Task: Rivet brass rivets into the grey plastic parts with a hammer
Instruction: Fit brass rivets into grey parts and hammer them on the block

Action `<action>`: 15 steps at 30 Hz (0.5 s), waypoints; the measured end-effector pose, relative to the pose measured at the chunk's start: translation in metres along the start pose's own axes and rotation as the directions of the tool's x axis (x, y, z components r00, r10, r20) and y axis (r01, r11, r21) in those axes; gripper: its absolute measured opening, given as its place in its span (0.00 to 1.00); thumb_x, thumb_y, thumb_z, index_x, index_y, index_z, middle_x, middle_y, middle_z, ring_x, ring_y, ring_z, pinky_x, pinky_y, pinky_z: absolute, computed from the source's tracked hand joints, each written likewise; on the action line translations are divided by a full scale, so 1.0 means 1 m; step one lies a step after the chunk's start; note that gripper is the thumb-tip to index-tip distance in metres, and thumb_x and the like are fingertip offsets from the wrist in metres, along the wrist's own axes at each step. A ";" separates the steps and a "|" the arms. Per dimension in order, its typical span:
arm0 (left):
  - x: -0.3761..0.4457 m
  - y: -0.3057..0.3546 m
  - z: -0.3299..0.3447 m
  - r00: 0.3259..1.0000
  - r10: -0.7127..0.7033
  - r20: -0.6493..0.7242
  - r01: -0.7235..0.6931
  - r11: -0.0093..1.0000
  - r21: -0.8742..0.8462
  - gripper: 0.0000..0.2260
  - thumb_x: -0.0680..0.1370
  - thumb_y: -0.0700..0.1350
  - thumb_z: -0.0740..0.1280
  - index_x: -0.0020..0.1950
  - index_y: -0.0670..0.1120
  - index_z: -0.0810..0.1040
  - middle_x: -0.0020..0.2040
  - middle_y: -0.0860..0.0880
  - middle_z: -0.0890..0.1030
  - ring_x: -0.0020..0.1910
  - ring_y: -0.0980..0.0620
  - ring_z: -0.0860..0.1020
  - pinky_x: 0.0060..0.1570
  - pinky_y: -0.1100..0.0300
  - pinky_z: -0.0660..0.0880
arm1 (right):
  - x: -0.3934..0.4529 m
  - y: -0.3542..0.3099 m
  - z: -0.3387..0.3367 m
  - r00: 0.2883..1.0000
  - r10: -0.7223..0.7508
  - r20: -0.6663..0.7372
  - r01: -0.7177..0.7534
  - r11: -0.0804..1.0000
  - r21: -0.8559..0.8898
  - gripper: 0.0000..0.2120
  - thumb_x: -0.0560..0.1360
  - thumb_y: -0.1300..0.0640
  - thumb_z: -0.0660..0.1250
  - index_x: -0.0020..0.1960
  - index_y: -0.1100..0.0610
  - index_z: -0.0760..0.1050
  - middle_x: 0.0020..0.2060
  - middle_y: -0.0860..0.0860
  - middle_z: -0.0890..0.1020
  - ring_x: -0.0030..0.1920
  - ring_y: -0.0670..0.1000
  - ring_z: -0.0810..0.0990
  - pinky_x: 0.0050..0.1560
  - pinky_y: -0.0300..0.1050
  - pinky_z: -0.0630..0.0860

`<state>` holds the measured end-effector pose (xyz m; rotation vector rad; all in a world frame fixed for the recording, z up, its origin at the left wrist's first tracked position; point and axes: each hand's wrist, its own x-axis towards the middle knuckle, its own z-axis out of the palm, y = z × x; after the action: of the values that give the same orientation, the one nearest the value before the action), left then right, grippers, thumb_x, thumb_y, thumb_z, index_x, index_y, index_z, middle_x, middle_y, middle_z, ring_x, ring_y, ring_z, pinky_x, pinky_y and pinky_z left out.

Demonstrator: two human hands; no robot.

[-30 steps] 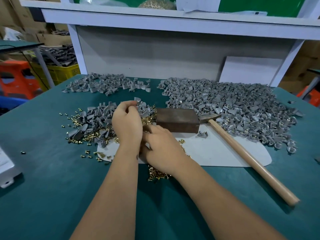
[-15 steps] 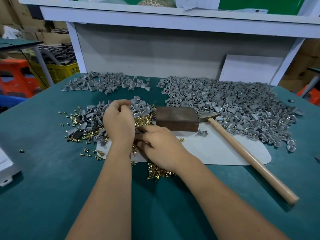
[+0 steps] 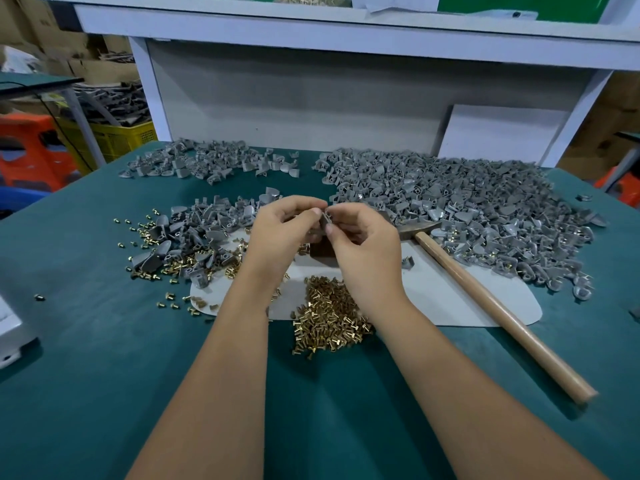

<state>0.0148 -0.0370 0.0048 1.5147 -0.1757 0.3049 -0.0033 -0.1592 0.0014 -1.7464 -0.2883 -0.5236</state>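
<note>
Pinching 1 grey plastic part [image 3: 325, 219] at frame centre, left hand [image 3: 280, 233] and right hand [image 3: 363, 244] met; hammer [image 3: 485, 299] lay unheld, right-hand side.

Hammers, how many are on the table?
1. The hammer lies on the green table right of the right hand, handle pointing toward the near right. Its head is partly hidden behind that hand. No other shows.

Left hand [image 3: 281, 233] and right hand [image 3: 363, 240] raised together, fingertips pinching.
</note>
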 end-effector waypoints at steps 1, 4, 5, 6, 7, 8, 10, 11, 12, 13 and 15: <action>0.000 0.000 0.001 1.000 -0.009 0.011 0.010 1.000 -0.027 0.08 0.79 0.35 0.66 0.48 0.45 0.83 0.37 0.52 0.83 0.41 0.53 0.83 0.47 0.56 0.82 | 0.000 0.000 -0.001 1.000 0.020 -0.021 -0.019 0.999 0.027 0.13 0.73 0.66 0.70 0.50 0.50 0.77 0.44 0.45 0.82 0.46 0.41 0.81 0.50 0.36 0.78; -0.001 -0.001 0.002 0.997 -0.029 0.065 0.036 0.993 -0.113 0.06 0.79 0.36 0.67 0.50 0.44 0.82 0.37 0.51 0.85 0.41 0.54 0.84 0.44 0.59 0.81 | 0.002 0.001 -0.003 0.996 0.072 -0.048 -0.066 0.992 0.111 0.14 0.72 0.67 0.71 0.51 0.51 0.75 0.45 0.47 0.83 0.46 0.41 0.81 0.49 0.35 0.77; -0.001 -0.001 0.002 0.995 -0.037 0.088 0.050 0.989 -0.142 0.06 0.78 0.35 0.67 0.51 0.44 0.82 0.38 0.50 0.85 0.41 0.53 0.84 0.43 0.60 0.81 | 0.003 0.001 -0.004 0.995 0.084 -0.049 -0.077 0.989 0.129 0.14 0.72 0.67 0.71 0.51 0.52 0.75 0.45 0.48 0.83 0.46 0.42 0.81 0.50 0.35 0.77; -0.001 -0.001 0.002 0.993 -0.046 0.107 0.064 0.983 -0.170 0.07 0.77 0.35 0.68 0.52 0.44 0.81 0.40 0.49 0.86 0.42 0.52 0.84 0.43 0.62 0.80 | 0.004 0.002 -0.005 0.994 0.096 -0.051 -0.088 0.986 0.139 0.14 0.72 0.67 0.71 0.51 0.52 0.75 0.45 0.48 0.83 0.46 0.42 0.82 0.51 0.36 0.77; -0.001 -0.002 0.002 0.992 -0.051 0.117 0.073 0.979 -0.192 0.08 0.76 0.34 0.69 0.52 0.44 0.81 0.41 0.49 0.86 0.43 0.52 0.85 0.44 0.62 0.80 | 0.004 0.003 -0.005 0.993 0.106 -0.055 -0.097 0.985 0.145 0.14 0.72 0.67 0.71 0.51 0.52 0.75 0.45 0.48 0.84 0.47 0.42 0.82 0.53 0.38 0.78; -0.001 -0.002 0.002 0.991 -0.053 0.121 0.077 0.976 -0.203 0.09 0.75 0.33 0.70 0.52 0.45 0.82 0.43 0.49 0.86 0.44 0.51 0.85 0.44 0.62 0.80 | 0.005 0.004 -0.006 0.992 0.115 -0.059 -0.106 0.983 0.150 0.14 0.72 0.67 0.70 0.51 0.51 0.75 0.45 0.48 0.84 0.48 0.42 0.82 0.54 0.41 0.78; -0.001 -0.003 0.002 0.991 -0.059 0.117 0.082 0.976 -0.200 0.10 0.73 0.33 0.72 0.51 0.46 0.82 0.44 0.49 0.86 0.45 0.51 0.85 0.43 0.63 0.80 | 0.006 0.005 -0.007 0.989 0.134 -0.060 -0.123 0.979 0.163 0.13 0.73 0.67 0.69 0.50 0.50 0.75 0.45 0.47 0.85 0.50 0.42 0.82 0.57 0.45 0.78; 0.000 -0.003 0.003 0.992 -0.065 0.112 0.087 0.977 -0.196 0.10 0.73 0.33 0.72 0.50 0.46 0.82 0.44 0.48 0.86 0.45 0.52 0.85 0.43 0.64 0.80 | 0.006 0.006 -0.008 0.988 0.144 -0.055 -0.133 0.976 0.171 0.13 0.73 0.67 0.68 0.49 0.49 0.75 0.45 0.47 0.85 0.50 0.43 0.82 0.58 0.47 0.78; 0.000 -0.004 0.003 0.992 -0.071 0.106 0.090 0.977 -0.192 0.10 0.73 0.33 0.72 0.50 0.46 0.82 0.44 0.48 0.85 0.45 0.52 0.85 0.42 0.64 0.80 | 0.007 0.007 -0.009 0.987 0.154 -0.052 -0.142 0.975 0.173 0.13 0.74 0.67 0.68 0.49 0.49 0.76 0.45 0.47 0.85 0.50 0.43 0.82 0.58 0.48 0.77; 0.000 -0.005 0.003 0.992 -0.073 0.098 0.090 0.979 -0.185 0.10 0.73 0.34 0.72 0.49 0.47 0.83 0.44 0.49 0.85 0.45 0.53 0.84 0.42 0.65 0.80 | 0.007 0.008 -0.009 0.985 0.161 -0.056 -0.150 0.975 0.166 0.12 0.74 0.67 0.67 0.49 0.49 0.76 0.45 0.47 0.85 0.50 0.43 0.82 0.59 0.49 0.77; 0.001 -0.007 0.002 0.995 -0.071 0.072 0.082 0.983 -0.162 0.09 0.74 0.35 0.72 0.49 0.47 0.83 0.44 0.50 0.85 0.44 0.54 0.84 0.41 0.65 0.79 | 0.009 0.010 -0.010 0.983 0.164 -0.082 -0.151 0.978 0.141 0.13 0.74 0.67 0.67 0.48 0.49 0.76 0.44 0.47 0.85 0.49 0.43 0.82 0.58 0.49 0.77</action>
<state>0.0182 -0.0394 -0.0012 1.3644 -0.1898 0.1746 0.0071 -0.1725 -0.0006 -1.5936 -0.1147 -0.4589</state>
